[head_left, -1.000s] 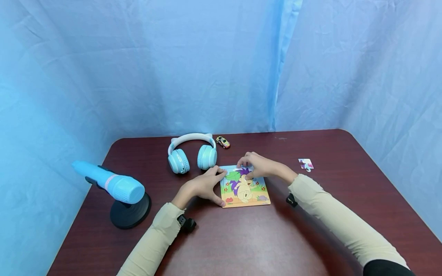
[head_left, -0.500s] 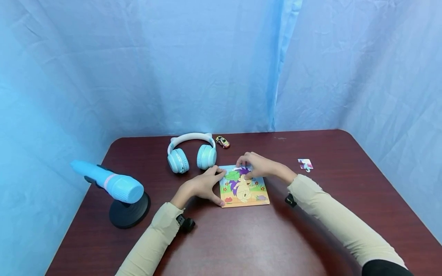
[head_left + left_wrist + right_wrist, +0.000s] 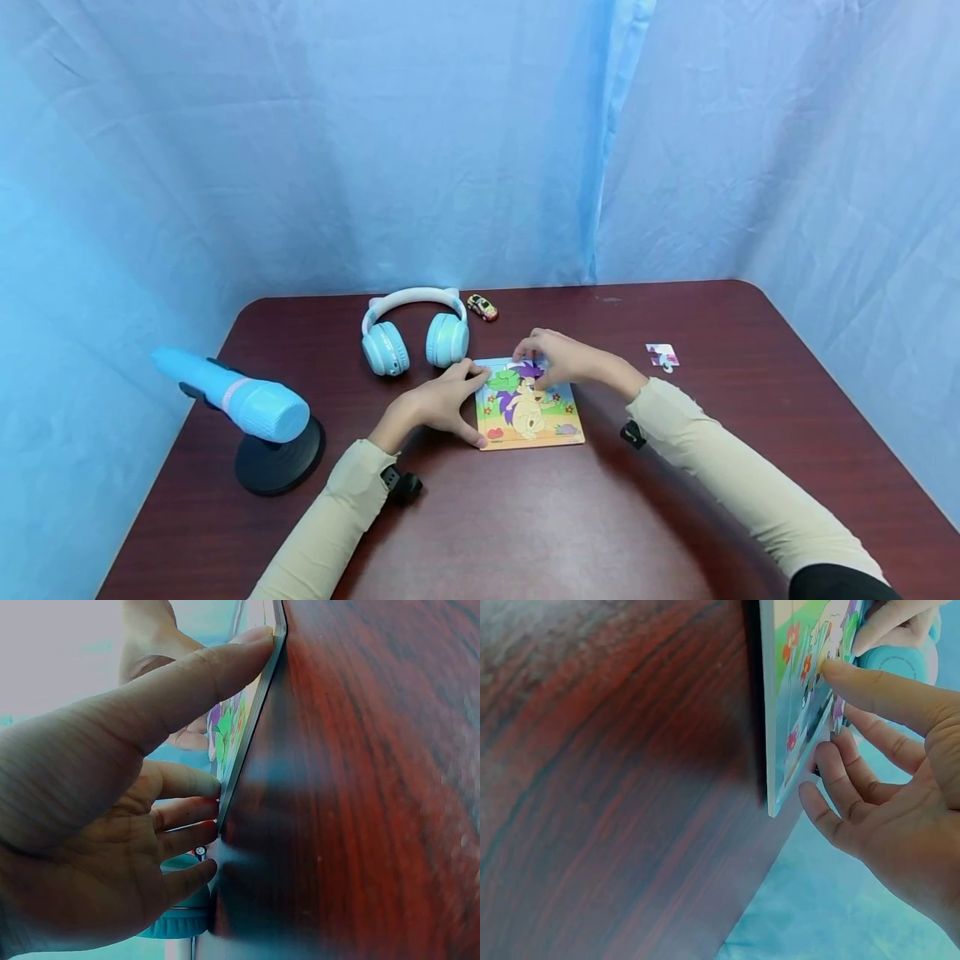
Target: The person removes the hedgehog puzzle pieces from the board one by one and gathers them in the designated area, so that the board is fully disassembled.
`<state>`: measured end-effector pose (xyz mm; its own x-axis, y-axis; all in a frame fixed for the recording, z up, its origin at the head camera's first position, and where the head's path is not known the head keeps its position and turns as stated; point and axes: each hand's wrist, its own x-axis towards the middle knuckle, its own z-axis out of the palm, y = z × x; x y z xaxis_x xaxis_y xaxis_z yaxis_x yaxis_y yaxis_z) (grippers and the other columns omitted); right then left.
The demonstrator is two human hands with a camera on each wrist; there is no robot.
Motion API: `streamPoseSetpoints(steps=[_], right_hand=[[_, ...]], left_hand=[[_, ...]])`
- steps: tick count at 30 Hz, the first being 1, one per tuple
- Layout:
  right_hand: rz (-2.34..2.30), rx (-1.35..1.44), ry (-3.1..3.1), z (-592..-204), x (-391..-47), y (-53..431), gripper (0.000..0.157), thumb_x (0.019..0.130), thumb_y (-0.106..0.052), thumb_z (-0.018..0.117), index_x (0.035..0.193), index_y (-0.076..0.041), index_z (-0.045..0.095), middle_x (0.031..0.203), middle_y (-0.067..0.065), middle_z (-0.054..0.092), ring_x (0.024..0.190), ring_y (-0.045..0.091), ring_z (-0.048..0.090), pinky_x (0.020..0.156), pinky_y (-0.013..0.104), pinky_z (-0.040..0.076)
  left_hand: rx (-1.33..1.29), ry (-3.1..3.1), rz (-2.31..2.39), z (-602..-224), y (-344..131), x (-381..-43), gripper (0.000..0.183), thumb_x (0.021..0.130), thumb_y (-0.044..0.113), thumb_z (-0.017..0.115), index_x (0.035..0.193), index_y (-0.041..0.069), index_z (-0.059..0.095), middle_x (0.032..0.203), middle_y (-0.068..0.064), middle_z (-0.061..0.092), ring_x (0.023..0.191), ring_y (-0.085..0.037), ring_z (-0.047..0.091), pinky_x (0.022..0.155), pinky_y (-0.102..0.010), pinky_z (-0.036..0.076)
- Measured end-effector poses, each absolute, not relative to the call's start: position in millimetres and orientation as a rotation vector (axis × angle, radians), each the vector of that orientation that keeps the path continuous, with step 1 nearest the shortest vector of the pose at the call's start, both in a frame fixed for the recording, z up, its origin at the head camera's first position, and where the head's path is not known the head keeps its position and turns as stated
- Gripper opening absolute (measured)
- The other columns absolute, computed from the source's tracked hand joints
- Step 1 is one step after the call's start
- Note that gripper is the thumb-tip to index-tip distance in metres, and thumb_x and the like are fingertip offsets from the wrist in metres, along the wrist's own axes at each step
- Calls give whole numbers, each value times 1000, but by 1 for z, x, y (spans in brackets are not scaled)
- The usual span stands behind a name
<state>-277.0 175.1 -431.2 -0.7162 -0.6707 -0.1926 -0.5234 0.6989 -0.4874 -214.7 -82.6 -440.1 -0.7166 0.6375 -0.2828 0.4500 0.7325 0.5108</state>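
A square jigsaw puzzle board (image 3: 564, 414) with a purple-haired cartoon animal lies flat on the table. My left hand (image 3: 438, 403) rests along its left side, thumb on the near corner and fairly straight fingertips touching the edge farther back. Over the board's far part, my right hand (image 3: 567, 360) curls its thumb and fingers around a puzzle piece (image 3: 838, 716). That piece stands slightly raised from the picture in the right wrist view, and fingers partly hide it. Another puzzle piece (image 3: 663, 357), white and purple, lies apart on the table to the right.
Light blue headphones (image 3: 447, 339) with cat ears lie behind the left hand. Beside them is a small toy car (image 3: 482, 307). At the left, a blue microphone (image 3: 264, 407) leans on a round black stand (image 3: 281, 467). Blue curtains (image 3: 420, 150) surround the dark red table (image 3: 570, 525).
Hardly anything differs. The whole head view has shifted slightly; both hands keep their places on the board, with only a slight shift of the right hand's thumb.
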Motion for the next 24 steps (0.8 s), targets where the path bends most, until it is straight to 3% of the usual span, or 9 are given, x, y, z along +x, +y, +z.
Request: streamPoseSetpoints(steps=[12, 24], right_hand=[[-471, -969, 2678, -432, -272, 171, 42, 81, -19, 86, 120, -13, 72, 113, 6, 64, 106, 23, 51, 91, 44, 44], [-383, -1008, 2735, -426, -269, 167, 42, 78, -14, 87, 119, -14, 75, 114, 5, 66, 105, 23, 50, 90, 44, 40]], left_hand=[[828, 2491, 601, -438, -84, -213, 108, 81, 43, 86, 161, 7, 24, 158, -12, 28, 145, -26, 32, 116, -42, 37], [829, 2497, 591, -436, -84, -211, 108, 81, 43, 86, 161, 6, 25, 157, -12, 29, 144, -25, 32, 115, -42, 38]])
